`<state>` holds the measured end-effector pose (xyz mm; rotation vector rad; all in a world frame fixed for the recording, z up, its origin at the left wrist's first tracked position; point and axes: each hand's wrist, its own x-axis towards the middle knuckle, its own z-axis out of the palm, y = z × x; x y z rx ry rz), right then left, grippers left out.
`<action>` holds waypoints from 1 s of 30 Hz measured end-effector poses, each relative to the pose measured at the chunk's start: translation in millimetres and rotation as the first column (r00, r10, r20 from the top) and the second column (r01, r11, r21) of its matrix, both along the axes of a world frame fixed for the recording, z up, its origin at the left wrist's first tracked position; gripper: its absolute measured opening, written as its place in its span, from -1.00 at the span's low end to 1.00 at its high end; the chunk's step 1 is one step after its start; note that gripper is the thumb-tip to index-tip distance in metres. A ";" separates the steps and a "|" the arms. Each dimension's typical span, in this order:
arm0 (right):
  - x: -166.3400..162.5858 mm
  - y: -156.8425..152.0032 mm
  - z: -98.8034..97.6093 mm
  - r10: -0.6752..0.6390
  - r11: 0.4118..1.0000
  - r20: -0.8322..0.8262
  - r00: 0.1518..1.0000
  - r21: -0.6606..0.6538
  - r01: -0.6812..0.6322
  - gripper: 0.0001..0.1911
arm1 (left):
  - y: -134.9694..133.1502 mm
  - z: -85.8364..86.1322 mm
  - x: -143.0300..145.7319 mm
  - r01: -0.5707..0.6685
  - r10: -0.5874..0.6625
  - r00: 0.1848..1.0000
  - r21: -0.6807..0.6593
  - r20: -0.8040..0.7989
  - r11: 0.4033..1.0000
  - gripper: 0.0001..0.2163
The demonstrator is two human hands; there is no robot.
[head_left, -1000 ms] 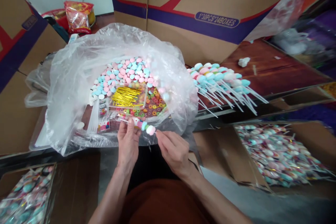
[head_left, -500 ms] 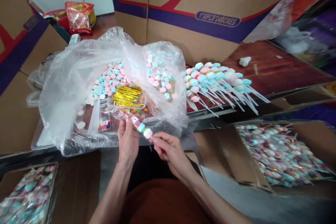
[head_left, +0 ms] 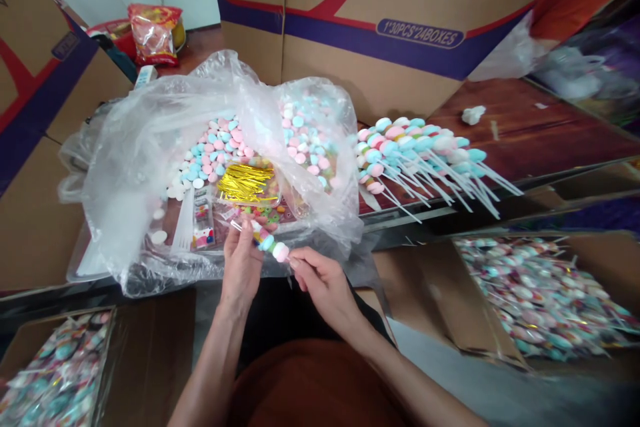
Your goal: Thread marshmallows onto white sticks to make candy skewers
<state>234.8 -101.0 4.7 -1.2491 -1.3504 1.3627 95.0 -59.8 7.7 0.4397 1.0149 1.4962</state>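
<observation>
Both hands hold one candy skewer (head_left: pixel 270 245) of white, blue and pink pieces in a clear sleeve, just in front of a big clear plastic bag (head_left: pixel 140 147). My left hand (head_left: pixel 241 265) pinches its upper end. Closed on the stick end below the pink piece is my right hand (head_left: pixel 320 283). Inside the bag lie loose pink, blue and white candies (head_left: pixel 220 143), a small tray of gold twist ties (head_left: pixel 247 181) and coloured ring sweets (head_left: pixel 265 217).
A pile of finished skewers with white sticks (head_left: pixel 420 153) lies on the brown table to the right. Cardboard boxes of wrapped skewers sit at lower right (head_left: pixel 540 293) and lower left (head_left: pixel 50 373). Large cartons (head_left: pixel 380 27) stand behind; a red snack bag (head_left: pixel 153 30) is far left.
The bag's right side has folded up, lifting a clump of candies. Both hands and the skewer shifted slightly left and closer together; the view drifted a little.
</observation>
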 end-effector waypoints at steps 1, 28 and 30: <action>0.1 1.4 -1.2 0.004 0.999 -0.042 0.999 -0.047 -0.006 -0.73 | 0.4 0.7 1.1 0.017 -0.017 1.000 -0.002 0.008 1.000 -0.69; 12.8 14.0 3.7 -0.054 0.937 0.491 0.870 0.327 -0.127 -0.73 | -7.8 -1.1 0.6 0.060 -0.100 0.974 -0.190 -0.206 0.980 -0.54; 12.7 14.9 5.1 -0.013 0.966 0.418 0.908 0.240 -0.097 -0.74 | -8.8 -2.6 -1.0 0.089 -0.122 0.978 -0.193 -0.168 0.977 -0.54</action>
